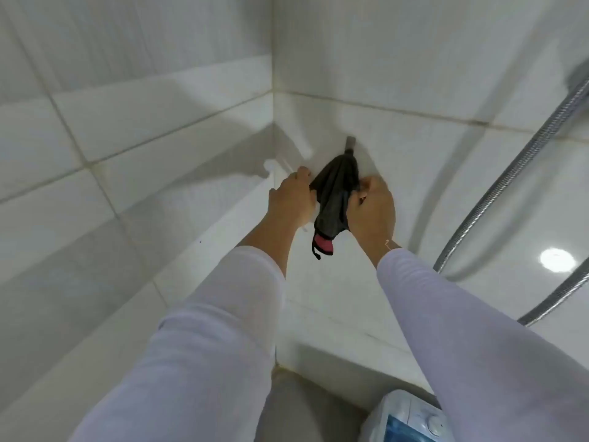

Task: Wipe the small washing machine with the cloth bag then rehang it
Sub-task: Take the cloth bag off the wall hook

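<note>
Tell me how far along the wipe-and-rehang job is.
Done: cannot tell whether the washing machine, low at the frame's bottom edge, was wiped. In hand: left hand and right hand both hold the dark cloth bag at the wall hook. Left: letting go, if this is the rehang.

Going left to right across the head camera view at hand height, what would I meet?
White wall rail → left hand → dark cloth bag → right hand → metal shower hose.
</note>
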